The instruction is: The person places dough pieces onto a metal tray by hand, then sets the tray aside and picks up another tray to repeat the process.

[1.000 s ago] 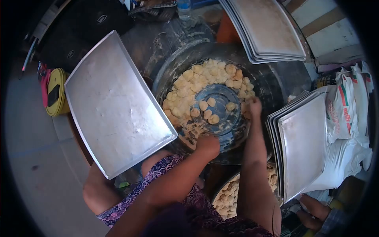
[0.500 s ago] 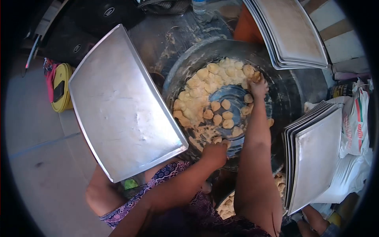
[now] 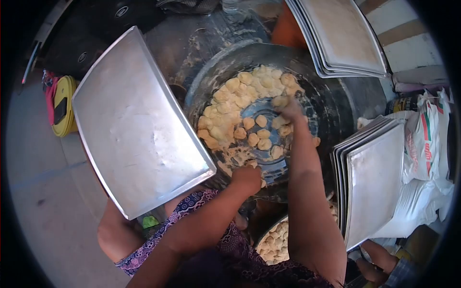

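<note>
A big dark round tub point(image 3: 204, 81) holds many pale dough balls point(image 3: 235, 93) heaped along its far and left sides. Several loose balls point(image 3: 263, 134) lie on its bottom near the middle. My left hand point(image 3: 247, 178) is closed at the tub's near side, with a bit of dough showing at its fingertips. My right hand point(image 3: 290, 110) reaches into the tub, blurred, its fingers closed round a dough ball point(image 3: 280, 101).
An upturned metal tray point(image 3: 139, 125) is on the left. Stacked trays stand at the top right point(image 3: 341, 38) and right point(image 3: 374, 182), beside white sacks point(image 3: 425, 144). Below the tub is a container of dough pieces point(image 3: 274, 244). A yellow bucket point(image 3: 64, 105) stands far left. A person's hand point(image 3: 379, 257) shows bottom right.
My right hand has moved from the tub's far right side toward its middle with a dough ball. My left hand stays at the near side. The whole view has shifted slightly.
</note>
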Action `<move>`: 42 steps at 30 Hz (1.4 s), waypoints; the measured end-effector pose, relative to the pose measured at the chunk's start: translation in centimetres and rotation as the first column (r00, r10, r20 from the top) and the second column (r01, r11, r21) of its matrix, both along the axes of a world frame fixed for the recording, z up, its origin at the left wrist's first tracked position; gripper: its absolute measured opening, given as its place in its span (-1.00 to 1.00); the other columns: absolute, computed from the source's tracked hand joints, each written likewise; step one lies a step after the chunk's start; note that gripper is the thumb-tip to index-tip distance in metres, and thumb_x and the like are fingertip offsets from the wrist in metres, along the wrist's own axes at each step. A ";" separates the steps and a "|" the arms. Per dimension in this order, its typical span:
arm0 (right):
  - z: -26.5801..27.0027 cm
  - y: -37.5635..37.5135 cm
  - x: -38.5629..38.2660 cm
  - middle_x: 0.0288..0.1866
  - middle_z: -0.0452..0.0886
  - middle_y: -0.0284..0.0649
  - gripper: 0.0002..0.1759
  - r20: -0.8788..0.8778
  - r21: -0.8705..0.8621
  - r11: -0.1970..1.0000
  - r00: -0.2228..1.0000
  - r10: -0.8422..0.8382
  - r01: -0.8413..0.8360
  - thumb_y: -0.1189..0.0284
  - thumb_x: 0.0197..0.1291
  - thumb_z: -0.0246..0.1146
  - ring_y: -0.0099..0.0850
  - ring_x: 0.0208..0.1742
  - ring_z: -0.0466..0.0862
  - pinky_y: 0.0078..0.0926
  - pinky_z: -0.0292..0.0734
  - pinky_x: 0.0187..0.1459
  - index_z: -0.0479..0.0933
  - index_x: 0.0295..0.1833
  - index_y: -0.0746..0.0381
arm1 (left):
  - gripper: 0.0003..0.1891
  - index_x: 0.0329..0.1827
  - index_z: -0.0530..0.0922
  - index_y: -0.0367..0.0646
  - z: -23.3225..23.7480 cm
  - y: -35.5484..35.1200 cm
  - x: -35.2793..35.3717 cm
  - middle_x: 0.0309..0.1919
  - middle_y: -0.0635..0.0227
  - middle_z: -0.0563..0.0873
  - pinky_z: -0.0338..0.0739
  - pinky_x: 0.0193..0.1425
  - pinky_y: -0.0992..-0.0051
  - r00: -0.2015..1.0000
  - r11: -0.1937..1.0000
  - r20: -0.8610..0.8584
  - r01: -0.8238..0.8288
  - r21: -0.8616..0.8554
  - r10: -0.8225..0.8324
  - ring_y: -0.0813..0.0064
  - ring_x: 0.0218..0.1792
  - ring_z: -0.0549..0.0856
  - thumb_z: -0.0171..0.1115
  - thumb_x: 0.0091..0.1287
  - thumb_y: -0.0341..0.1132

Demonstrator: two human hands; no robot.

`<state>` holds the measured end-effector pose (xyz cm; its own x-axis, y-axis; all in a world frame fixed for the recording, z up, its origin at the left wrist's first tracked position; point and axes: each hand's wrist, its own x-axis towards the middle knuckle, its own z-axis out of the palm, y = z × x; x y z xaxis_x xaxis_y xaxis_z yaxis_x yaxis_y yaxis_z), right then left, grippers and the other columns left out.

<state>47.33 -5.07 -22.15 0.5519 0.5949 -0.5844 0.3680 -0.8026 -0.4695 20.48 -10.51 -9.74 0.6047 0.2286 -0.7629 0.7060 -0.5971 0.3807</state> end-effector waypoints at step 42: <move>-2.1 0.3 -3.7 0.33 0.12 0.14 -0.10 0.371 0.005 0.996 0.925 -0.082 0.086 0.10 -0.18 0.42 0.05 0.27 0.31 -0.09 0.33 0.21 0.25 0.30 0.20 | -0.59 -0.01 0.50 -0.21 -1.9 2.3 -2.4 -0.11 0.05 0.64 0.50 0.01 0.17 0.980 0.976 0.005 -0.200 0.081 0.200 0.08 -0.05 0.63 0.13 0.16 -0.14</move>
<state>43.64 -4.81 -24.20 0.7779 0.5316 -0.3351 0.4448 -0.8425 -0.3040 18.09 -8.21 -11.60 0.5382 0.4054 -0.7390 0.8154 -0.4722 0.3348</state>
